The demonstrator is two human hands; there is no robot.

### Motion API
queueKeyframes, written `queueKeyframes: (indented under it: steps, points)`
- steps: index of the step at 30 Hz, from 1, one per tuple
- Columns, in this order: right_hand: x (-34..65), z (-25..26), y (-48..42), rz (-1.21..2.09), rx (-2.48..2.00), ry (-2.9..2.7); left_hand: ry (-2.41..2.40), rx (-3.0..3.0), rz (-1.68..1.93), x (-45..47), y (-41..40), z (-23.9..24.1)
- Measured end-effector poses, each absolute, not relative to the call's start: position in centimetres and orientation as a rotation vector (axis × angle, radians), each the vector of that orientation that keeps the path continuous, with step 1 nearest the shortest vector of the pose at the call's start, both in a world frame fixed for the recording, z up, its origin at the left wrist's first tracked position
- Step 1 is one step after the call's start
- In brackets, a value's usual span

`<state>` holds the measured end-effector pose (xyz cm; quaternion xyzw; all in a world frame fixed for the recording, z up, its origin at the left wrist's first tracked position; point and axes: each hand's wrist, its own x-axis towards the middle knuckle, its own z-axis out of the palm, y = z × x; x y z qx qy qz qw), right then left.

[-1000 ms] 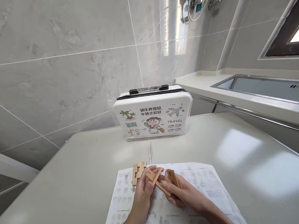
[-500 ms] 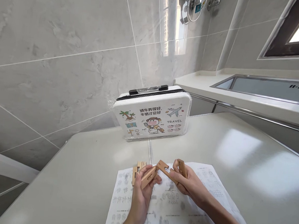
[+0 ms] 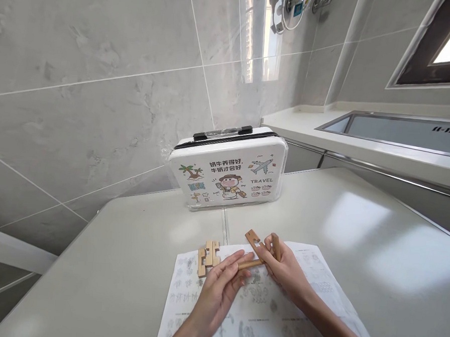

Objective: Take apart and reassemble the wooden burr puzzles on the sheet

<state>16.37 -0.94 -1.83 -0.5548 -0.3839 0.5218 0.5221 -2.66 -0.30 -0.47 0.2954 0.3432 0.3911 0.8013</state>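
Through the head camera I see that the wooden bar (image 3: 250, 264) in my left hand (image 3: 222, 279) has swung round: half a second ago it stood with its slotted face showing, and now it lies nearly level, bridging the gap between the hands. The notched stick (image 3: 252, 237) in my right hand (image 3: 286, 264) has gone the other way, tipping up so its free end points off toward the case (image 3: 226, 176). I take this as turning the pieces to compare their cuts; nothing looks locked together yet.

My left fingers are long and nearly straight, closed lightly with the thumb on the near end of the bar. The right fingers are curled in tighter, with the thumb pressing on the notched stick, and a third wooden piece (image 3: 277, 245) stands up between the knuckles. The bar's far end reaches the right fingertips, but I can't tell whether it touches the stick there.

All three held pieces are above the printed sheet (image 3: 176, 299). They are warm brown, straight-sided wood; the stick has a squared bite out of one edge and a small dark mark near its tip. Paler wooden blocks (image 3: 200, 268), also notched, rest at the sheet's far left corner, just beyond my left hand.
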Motion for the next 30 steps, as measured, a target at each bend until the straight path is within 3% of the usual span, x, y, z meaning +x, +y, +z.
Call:
queueKeyframes:
  steps: [11,22,30]
  points:
    - [16.3,-1.7,-1.3,1.084,-1.382,-1.081,0.798,0.822,0.697,-2.2,-0.9,-0.5]
    - [15.6,-5.0,-2.3,0.457,-1.400,-1.986,0.785,1.214,0.540,-2.0,-1.9,-0.7]
    - [15.9,-4.8,-2.4,0.319,-1.344,-2.079,0.960,1.364,0.589,-1.7,-2.4,-0.2]
